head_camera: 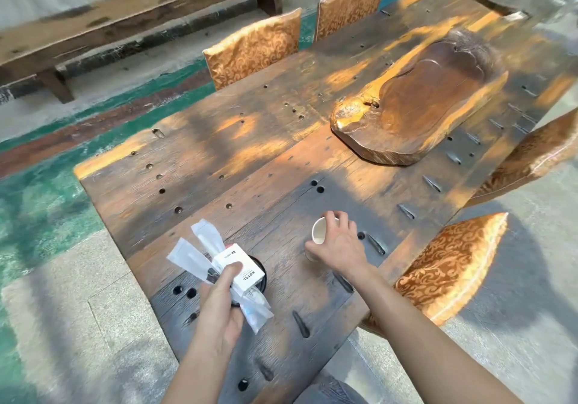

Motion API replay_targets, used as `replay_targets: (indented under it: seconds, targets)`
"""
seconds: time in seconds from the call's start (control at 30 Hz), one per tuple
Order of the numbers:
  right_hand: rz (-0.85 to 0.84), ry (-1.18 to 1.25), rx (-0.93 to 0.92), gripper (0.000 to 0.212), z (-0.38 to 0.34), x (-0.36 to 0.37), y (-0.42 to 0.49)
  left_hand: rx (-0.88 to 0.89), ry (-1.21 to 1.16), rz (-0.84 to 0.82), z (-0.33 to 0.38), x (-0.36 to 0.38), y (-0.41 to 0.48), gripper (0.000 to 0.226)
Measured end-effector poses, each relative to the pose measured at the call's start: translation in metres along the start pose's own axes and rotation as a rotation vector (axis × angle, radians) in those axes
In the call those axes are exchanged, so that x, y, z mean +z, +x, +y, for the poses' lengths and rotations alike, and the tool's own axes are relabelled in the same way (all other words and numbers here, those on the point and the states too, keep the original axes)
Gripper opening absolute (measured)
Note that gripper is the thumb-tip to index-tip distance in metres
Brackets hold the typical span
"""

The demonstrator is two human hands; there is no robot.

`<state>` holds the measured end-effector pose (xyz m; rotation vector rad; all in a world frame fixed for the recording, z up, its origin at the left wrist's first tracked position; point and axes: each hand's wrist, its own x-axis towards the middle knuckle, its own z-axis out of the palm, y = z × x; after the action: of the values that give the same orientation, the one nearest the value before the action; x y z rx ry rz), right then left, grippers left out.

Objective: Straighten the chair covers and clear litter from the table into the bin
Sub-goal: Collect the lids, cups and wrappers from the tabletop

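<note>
Head view, wooden tray [419,106] beyond hands, chairs [253,50] alongside

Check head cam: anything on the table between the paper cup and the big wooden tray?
Nothing. Between the paper cup and the wooden tray the head view shows only bare table: planks and drilled holes.

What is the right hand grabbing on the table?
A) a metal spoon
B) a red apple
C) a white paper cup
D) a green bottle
C: the right hand has its fingers around a small white paper cup that is tipped on the wooden table.
</note>
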<state>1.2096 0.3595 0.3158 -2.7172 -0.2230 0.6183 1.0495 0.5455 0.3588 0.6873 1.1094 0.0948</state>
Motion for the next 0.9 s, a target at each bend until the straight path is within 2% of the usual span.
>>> replay_targets:
  seconds: [0.23,0.43,0.73,0.83,0.9]
  targets:
    - [-0.030,-0.185,-0.055,0.080,-0.015,0.011,-0.019,0.001,0.035,-0.052,-0.010,0.000,-0.017,0.044]
    - [0.013,-0.150,-0.100,0.063,-0.003,0.017,-0.054,0.033,0.024,-0.079,-0.014,-0.024,-0.042,0.040]
    - [0.032,-0.088,-0.224,0.067,-0.012,0.048,-0.173,0.080,-0.056,-0.013,-0.031,-0.108,-0.103,0.037]
    - [0.054,-0.049,-0.287,0.070,-0.020,0.052,-0.205,0.107,-0.073,-0.001,-0.033,-0.146,-0.123,0.023]
    - [0.073,-0.011,-0.319,0.064,-0.026,0.054,-0.224,0.120,-0.084,0.032,-0.037,-0.172,-0.135,0.019]
